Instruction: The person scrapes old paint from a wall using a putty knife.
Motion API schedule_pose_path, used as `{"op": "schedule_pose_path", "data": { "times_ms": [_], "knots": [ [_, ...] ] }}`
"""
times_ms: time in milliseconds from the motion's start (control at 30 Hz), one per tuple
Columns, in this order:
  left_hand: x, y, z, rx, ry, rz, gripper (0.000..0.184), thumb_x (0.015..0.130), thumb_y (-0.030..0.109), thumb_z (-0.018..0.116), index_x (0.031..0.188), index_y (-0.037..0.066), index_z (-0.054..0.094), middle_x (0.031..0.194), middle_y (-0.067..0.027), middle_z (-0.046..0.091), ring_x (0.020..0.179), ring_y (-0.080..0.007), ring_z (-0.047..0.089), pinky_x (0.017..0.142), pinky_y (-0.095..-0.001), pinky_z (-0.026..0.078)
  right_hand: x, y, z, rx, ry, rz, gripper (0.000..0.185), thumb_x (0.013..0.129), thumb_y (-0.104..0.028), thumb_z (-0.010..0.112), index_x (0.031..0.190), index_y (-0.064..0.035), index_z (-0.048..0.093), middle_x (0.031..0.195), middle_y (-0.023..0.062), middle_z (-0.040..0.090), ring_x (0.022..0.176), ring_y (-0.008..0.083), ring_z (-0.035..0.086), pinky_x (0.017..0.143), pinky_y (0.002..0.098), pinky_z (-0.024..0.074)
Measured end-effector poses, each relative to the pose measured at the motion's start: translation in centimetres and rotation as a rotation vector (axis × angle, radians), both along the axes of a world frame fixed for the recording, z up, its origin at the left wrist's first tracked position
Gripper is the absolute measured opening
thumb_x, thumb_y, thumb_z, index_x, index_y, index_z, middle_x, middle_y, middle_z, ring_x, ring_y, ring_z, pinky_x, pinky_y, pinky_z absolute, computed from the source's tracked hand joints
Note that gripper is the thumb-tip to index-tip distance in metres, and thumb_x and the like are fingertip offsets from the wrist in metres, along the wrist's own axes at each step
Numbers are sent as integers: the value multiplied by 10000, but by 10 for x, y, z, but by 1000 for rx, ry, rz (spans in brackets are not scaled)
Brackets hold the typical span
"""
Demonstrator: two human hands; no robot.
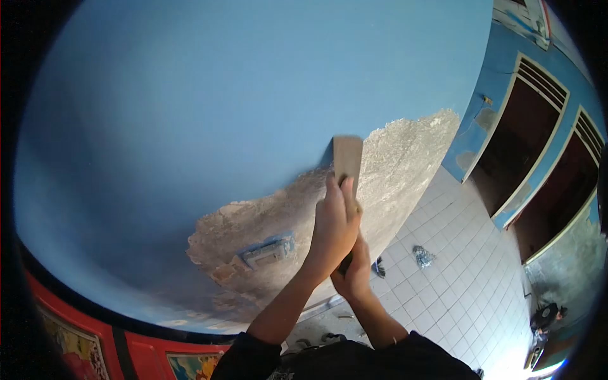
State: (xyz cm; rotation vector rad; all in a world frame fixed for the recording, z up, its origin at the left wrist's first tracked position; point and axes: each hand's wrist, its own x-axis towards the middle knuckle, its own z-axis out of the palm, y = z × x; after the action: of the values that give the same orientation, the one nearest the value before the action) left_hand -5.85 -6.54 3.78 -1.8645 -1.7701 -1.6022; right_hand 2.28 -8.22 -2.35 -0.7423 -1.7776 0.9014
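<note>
A scraper with a flat, straight-ended blade [348, 152] stands nearly upright against the blue wall [253, 95]. My left hand [332, 231] is closed around it just below the blade, with fingertips on the flat face. Lower down, my right hand [356, 269] grips the handle end, which is mostly hidden by both hands. The blade's top edge lies at the border between blue paint and a bare, rough plaster patch [405, 158]. Left of my hands, a blue-smeared wall box [267, 251] sits in the bare patch.
A white tiled floor [443, 278] extends at right, with a crumpled clear plastic piece [423, 256] on it. Two dark doorways [519, 139] stand beyond. A red panel with pictures [145, 351] is at lower left. Another person [546, 316] is at far right.
</note>
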Motion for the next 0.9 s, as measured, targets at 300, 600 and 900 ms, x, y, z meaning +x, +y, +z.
{"op": "schedule_pose_path", "data": {
  "times_ms": [300,600,900],
  "knots": [
    [19,-22,-27,-72,-474,-134,228,906,191,370,948,-33,355,601,-214,508,504,-346,539,426,-407,385,27,-26,-3,-24,88,150,641,708,-79,623,1244,73,307,1098,249,490,902,358,531,769,376,421],
    [14,-19,1,-238,-736,-305,212,920,201,351,885,-8,351,542,-105,463,424,-194,485,368,-290,356,20,-17,10,-183,140,92,570,659,-6,597,1182,59,379,959,191,523,791,273,531,699,327,424],
    [9,-11,8,-270,-729,-337,195,920,174,343,918,-19,319,573,-106,469,467,-175,492,421,-302,379,17,-8,2,-1018,984,806,416,702,-36,531,1099,15,416,749,108,482,590,230,467,500,280,380]
  ]
}}
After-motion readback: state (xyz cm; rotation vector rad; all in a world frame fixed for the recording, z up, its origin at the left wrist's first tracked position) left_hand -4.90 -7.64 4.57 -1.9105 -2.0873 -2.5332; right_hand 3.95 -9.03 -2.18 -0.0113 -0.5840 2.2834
